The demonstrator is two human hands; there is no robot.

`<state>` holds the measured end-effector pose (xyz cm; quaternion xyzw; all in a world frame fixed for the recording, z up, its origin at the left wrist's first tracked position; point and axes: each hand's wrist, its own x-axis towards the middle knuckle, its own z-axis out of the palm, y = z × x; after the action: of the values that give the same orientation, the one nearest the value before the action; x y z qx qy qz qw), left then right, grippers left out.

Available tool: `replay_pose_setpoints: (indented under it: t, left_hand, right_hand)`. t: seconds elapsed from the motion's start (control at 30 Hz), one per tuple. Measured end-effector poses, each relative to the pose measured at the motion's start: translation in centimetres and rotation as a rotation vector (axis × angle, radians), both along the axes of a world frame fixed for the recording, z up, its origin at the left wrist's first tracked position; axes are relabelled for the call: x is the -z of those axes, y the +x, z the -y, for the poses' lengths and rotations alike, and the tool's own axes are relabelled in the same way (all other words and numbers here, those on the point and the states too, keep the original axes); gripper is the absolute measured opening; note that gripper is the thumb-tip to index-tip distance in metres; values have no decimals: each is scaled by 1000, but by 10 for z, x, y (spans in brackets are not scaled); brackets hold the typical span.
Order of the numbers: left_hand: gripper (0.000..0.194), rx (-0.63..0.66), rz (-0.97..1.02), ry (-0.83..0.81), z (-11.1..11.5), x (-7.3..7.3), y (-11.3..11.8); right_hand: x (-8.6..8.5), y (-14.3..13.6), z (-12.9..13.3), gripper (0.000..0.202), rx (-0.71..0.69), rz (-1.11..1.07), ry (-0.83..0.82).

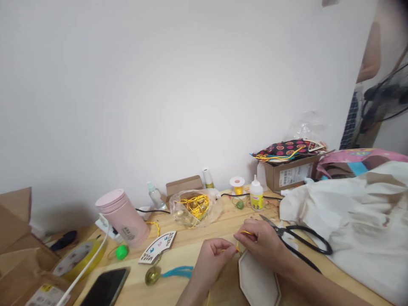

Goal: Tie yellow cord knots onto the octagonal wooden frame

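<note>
Between my two hands runs a thin yellow cord (237,245), at the top end of a pale eight-sided panel (257,278). My left hand (214,260) pinches the cord between thumb and forefinger, left of the panel's tip. Just above the tip, my right hand (260,241) is closed on another part of the same cord. The panel lies under my right wrist, which hides part of its right edge. Left of my left hand are a brass bell (153,275) with a blue tassel (177,271) and a fan-shaped cutout piece (158,247).
Scissors (298,238) lie right of my right hand, beside white cloth (353,229). Behind stand a glue bottle (256,197), a cord spool (237,186) and a plastic bag of yellow cords (195,208). At left are a pink tumbler (124,219), a phone (105,288) and tape (76,261).
</note>
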<state>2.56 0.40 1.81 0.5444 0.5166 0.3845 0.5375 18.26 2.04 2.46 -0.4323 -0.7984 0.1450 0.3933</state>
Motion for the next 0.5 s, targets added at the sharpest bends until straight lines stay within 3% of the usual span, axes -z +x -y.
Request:
replay_pose_setpoints:
  t: [0.33,0.5]
  left_hand:
    - [26,93,-135,103,3,-6,4]
    - [24,43,-166,202,3,-9,9]
  right_hand:
    - [4,-1,-1,28,15,39,-6]
    - [5,0,-3,29,79,51,-54]
